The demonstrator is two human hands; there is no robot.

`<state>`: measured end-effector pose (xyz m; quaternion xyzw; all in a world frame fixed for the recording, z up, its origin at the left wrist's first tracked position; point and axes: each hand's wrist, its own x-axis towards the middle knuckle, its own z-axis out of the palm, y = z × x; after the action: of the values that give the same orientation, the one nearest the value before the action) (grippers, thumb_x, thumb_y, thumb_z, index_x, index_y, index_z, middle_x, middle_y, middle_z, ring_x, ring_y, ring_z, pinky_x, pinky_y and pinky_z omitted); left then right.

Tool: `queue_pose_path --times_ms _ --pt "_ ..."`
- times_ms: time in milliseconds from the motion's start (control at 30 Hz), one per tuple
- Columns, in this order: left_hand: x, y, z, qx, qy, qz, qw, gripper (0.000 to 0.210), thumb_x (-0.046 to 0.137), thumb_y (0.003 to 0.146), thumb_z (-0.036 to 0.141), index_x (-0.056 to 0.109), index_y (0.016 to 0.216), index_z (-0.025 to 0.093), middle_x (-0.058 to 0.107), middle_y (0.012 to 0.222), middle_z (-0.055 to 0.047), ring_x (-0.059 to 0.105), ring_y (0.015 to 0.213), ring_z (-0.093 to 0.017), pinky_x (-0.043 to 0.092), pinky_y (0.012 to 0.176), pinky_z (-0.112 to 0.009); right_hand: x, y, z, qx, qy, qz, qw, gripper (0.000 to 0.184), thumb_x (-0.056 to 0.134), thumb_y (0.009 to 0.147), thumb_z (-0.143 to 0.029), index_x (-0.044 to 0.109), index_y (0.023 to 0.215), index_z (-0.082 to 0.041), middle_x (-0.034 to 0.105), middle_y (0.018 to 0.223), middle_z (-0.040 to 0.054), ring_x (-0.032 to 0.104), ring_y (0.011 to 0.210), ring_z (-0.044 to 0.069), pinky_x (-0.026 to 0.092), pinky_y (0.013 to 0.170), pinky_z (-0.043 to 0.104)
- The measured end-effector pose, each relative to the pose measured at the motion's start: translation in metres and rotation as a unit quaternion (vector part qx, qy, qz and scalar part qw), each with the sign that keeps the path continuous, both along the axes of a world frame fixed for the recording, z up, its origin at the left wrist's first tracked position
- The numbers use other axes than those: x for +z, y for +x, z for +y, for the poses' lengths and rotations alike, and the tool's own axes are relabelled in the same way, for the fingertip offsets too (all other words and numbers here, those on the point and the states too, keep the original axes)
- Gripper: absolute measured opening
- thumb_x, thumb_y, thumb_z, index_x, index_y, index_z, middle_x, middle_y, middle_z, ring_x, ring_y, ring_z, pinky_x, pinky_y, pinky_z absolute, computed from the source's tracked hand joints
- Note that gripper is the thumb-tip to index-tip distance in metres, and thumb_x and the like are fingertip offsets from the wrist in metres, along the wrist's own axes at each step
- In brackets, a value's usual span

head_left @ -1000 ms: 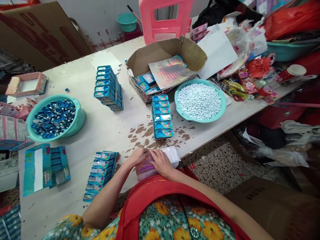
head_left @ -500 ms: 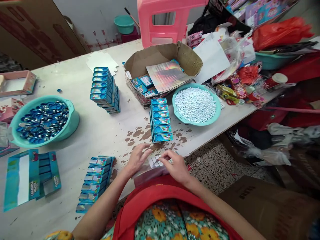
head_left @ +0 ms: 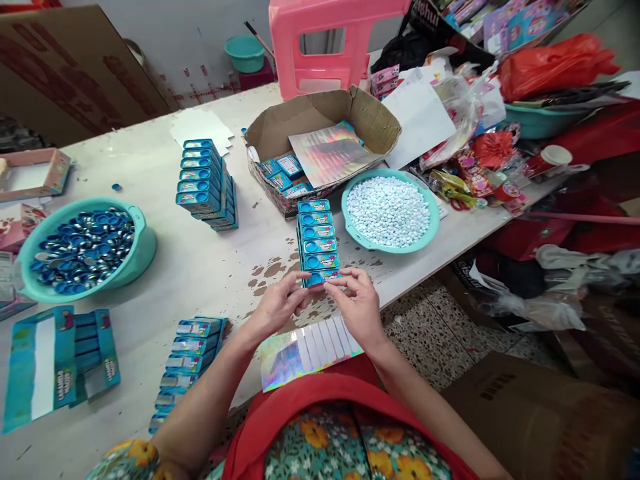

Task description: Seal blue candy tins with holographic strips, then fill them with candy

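My left hand (head_left: 281,300) and my right hand (head_left: 356,303) meet at the near end of a row of blue candy boxes (head_left: 319,245) marked "Caramelo Macizo". Between their pinched fingertips a narrow sticker (head_left: 317,287) is stretched along the front edge of the nearest box; fingers partly hide it. Below the hands, at the table's edge, lies a shiny holographic sticker sheet (head_left: 285,360) with pale strips on its right part. To the right of the boxes stands a turquoise basin (head_left: 434,230) full of small white candies.
A turquoise basin (head_left: 145,250) of blue caps stands at left. Stacked blue boxes (head_left: 207,187) and another row (head_left: 187,363) flank the middle. Behind are a cardboard box (head_left: 320,107) and a pink stool (head_left: 280,47). Wrappers and bags (head_left: 470,167) clutter the right.
Both hands have moved up from the sticker sheet to the nearest candy box, the right bringing a sticker. The holographic sheet now lies uncovered. The view has shifted slightly.
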<state>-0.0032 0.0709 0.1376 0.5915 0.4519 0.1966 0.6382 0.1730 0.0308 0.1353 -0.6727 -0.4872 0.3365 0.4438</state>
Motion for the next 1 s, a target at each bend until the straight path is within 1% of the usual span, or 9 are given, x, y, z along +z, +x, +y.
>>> queue_pose_path --times_ms 200,333,467,633,733,800,900,933,1000 --pt "-0.004 0.001 0.028 -0.022 0.031 0.048 0.998 0.019 0.045 0.089 0.033 0.045 0.100 0.018 0.052 0.061 0.005 0.047 0.053 -0.009 0.036 0.052 -0.019 -0.021 -0.001 0.019 -0.040 0.026 -0.084 0.995 0.015 0.066 0.076 -0.035 0.070 0.071 -0.021 0.053 0.102 0.0075 0.052 0.100 0.023 0.042 0.090 0.040" --pt "-0.022 0.005 0.034 -0.010 -0.012 -0.013 1.000 0.020 0.048 0.087 0.036 0.042 0.093 0.018 0.048 0.059 0.006 0.047 0.052 -0.008 0.036 0.051 -0.019 -0.041 -0.005 0.020 -0.095 0.017 -0.031 0.995 0.016 0.068 0.072 -0.033 0.066 0.076 -0.018 0.050 0.101 0.0075 0.053 0.097 0.021 0.047 0.081 0.034" --pt "-0.038 0.010 0.028 0.029 -0.095 -0.087 0.991 0.024 0.048 0.086 0.037 0.036 0.096 0.019 0.048 0.058 0.007 0.046 0.047 -0.007 0.037 0.048 -0.018 -0.049 -0.004 0.021 -0.162 -0.014 0.074 0.984 0.040 0.076 0.062 -0.033 0.054 0.091 -0.017 0.056 0.088 0.0034 0.056 0.080 0.016 0.048 0.071 0.030" --pt "-0.064 0.011 0.024 0.049 -0.131 -0.007 0.990 0.024 0.051 0.083 0.036 0.038 0.093 0.019 0.047 0.051 0.009 0.044 0.038 -0.008 0.034 0.042 -0.018 -0.049 0.005 0.031 -0.116 -0.048 0.082 0.989 0.035 0.075 0.061 -0.035 0.053 0.083 -0.017 0.059 0.079 0.0020 0.055 0.075 0.016 0.047 0.069 0.030" --pt "-0.077 -0.008 0.018 0.070 -0.084 0.063 0.992 0.030 0.053 0.081 0.043 0.044 0.094 0.017 0.051 0.057 0.005 0.049 0.048 -0.010 0.037 0.048 -0.020 -0.049 0.012 0.028 -0.098 -0.037 0.123 0.987 0.033 0.071 0.065 -0.035 0.054 0.086 -0.016 0.060 0.083 0.0039 0.057 0.077 0.017 0.048 0.072 0.031" --pt "-0.081 -0.030 0.009 0.010 -0.065 0.121 0.991 0.036 0.056 0.078 0.049 0.052 0.094 0.016 0.059 0.069 -0.001 0.054 0.061 -0.012 0.039 0.054 -0.021 -0.047 0.014 0.013 -0.127 -0.006 0.120 0.985 0.033 0.066 0.072 -0.035 0.053 0.095 -0.017 0.059 0.091 0.0056 0.057 0.081 0.017 0.048 0.074 0.032" --pt "-0.086 -0.058 -0.014 -0.147 -0.109 0.154 0.971 0.038 0.066 0.070 0.048 0.061 0.092 0.017 0.063 0.084 -0.003 0.057 0.073 -0.016 0.038 0.058 -0.022 -0.044 0.011 -0.021 -0.151 0.052 0.037 0.987 0.024 0.063 0.078 -0.030 0.053 0.097 -0.019 0.056 0.089 0.0031 0.054 0.078 0.014 0.047 0.073 0.029" --pt "-0.088 -0.064 -0.021 -0.178 -0.120 0.158 0.964 0.034 0.065 0.070 0.045 0.062 0.089 0.017 0.063 0.081 -0.003 0.056 0.071 -0.015 0.037 0.057 -0.022 -0.045 0.007 -0.032 -0.105 0.055 0.015 0.993 0.018 0.062 0.080 -0.028 0.054 0.093 -0.019 0.055 0.085 0.0015 0.053 0.074 0.013 0.046 0.070 0.028" --pt "-0.093 -0.068 -0.033 -0.190 -0.112 0.177 0.959 0.024 0.058 0.075 0.040 0.061 0.076 0.016 0.058 0.067 0.000 0.050 0.062 -0.013 0.032 0.054 -0.022 -0.051 -0.004 -0.047 0.069 0.027 0.000 0.997 0.008 0.059 0.083 -0.025 0.056 0.088 -0.020 0.054 0.079 0.0001 0.052 0.066 0.012 0.046 0.063 0.025"
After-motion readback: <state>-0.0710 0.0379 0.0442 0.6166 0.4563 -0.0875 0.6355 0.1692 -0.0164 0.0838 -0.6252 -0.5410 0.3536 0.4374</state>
